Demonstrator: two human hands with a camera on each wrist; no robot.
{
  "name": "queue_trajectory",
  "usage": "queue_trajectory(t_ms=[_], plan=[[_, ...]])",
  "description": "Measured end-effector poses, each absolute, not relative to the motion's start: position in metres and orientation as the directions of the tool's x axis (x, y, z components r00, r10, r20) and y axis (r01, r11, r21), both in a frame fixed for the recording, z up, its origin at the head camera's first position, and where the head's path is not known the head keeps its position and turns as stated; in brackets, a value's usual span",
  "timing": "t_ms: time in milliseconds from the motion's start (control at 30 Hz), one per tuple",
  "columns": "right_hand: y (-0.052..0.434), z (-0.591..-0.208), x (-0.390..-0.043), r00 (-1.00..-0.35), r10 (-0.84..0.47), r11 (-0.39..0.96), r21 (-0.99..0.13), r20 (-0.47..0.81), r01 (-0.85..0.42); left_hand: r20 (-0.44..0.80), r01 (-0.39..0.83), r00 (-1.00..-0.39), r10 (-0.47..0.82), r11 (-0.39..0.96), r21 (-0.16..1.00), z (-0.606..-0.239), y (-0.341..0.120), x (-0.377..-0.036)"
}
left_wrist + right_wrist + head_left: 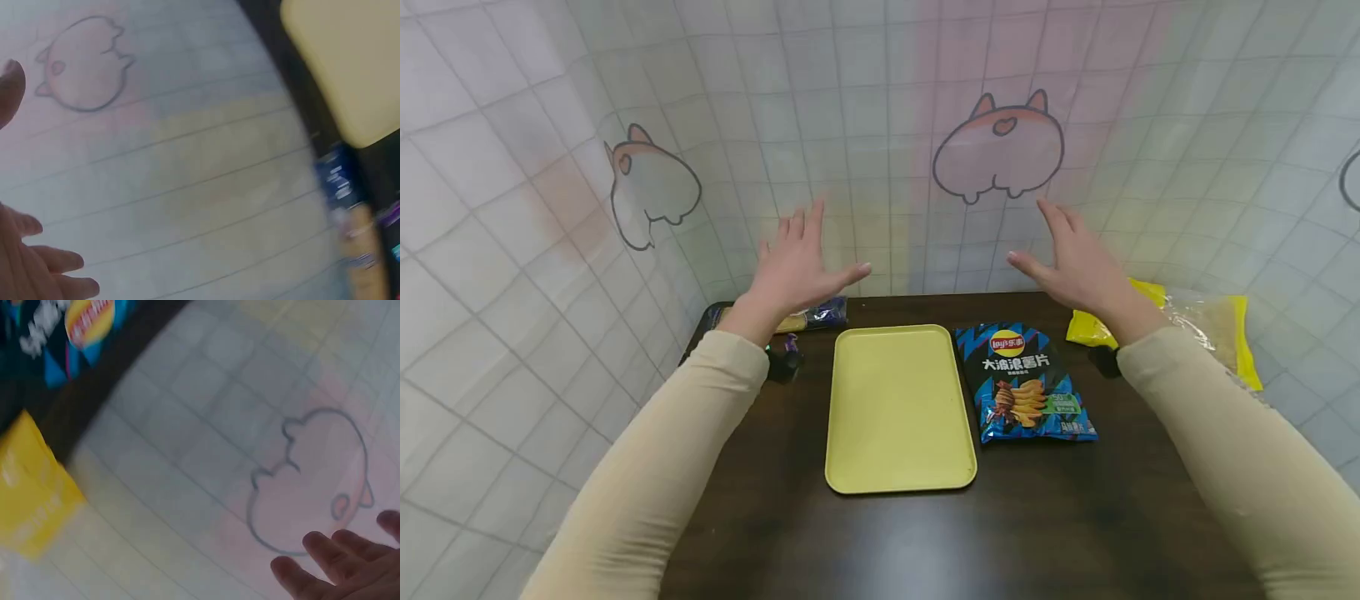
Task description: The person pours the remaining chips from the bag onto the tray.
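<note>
My left hand (795,262) is raised above the far left part of the table, fingers extended and thumb spread, holding nothing. Below it lies a long packet with a dark blue end (827,313), partly hidden by the hand and wrist. My right hand (1078,262) is held up on the other side, its fingers stretched out and its palm bare. Under and right of that hand is a yellow and clear plastic bag (1210,325), partly covered by the forearm. A blue and black bag of Lay's potato chips (1022,383) lies flat between the right arm and a yellow tray (898,408).
The dark wooden table (910,542) ends at a hanging tile-patterned curtain (880,150) at the back and sides. Small purple wrapping (791,342) shows beside the left wrist. Dark bands sit on both wrists.
</note>
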State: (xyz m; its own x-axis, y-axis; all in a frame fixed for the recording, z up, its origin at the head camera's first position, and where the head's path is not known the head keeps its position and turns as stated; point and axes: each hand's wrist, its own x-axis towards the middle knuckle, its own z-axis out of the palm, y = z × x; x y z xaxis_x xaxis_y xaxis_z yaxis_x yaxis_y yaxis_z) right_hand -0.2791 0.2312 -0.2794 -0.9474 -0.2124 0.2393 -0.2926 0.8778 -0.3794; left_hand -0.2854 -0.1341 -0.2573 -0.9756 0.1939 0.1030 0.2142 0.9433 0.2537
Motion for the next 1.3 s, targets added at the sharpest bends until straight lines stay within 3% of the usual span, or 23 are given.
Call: queue_trajectory(t_ms=[200,567,900,1067,1300], plan=[[0.236,-0.347,-0.236,-0.966,-0.164,0.773,-0.583,0.198,-0.251,0.023,0.208,-0.976,0.214,0.91,0.357,-0.331,-0.16,-0.254],[0.224,-0.443,-0.195,-0.951,-0.295,0.789,-0.539,0.088,-0.295,-0.181,0.175,-0.938,0.297,0.853,0.491,-0.456,-0.171,-0.177],[0.207,-0.473,-0.194,-0.908,-0.41,0.883,-0.286,-0.089,-0.371,-0.211,0.209,-0.913,0.349,0.845,0.493,-0.477,-0.159,-0.154],[0.204,-0.476,-0.199,-0.89,-0.418,0.898,-0.228,-0.181,-0.375,-0.203,0.214,-0.915,0.348,0.847,0.488,-0.481,-0.16,-0.152],[0.198,-0.473,-0.202,-0.871,-0.448,0.893,-0.155,-0.2,-0.423,-0.187,0.224,-0.918,0.351,0.845,0.485,-0.483,-0.16,-0.154]])
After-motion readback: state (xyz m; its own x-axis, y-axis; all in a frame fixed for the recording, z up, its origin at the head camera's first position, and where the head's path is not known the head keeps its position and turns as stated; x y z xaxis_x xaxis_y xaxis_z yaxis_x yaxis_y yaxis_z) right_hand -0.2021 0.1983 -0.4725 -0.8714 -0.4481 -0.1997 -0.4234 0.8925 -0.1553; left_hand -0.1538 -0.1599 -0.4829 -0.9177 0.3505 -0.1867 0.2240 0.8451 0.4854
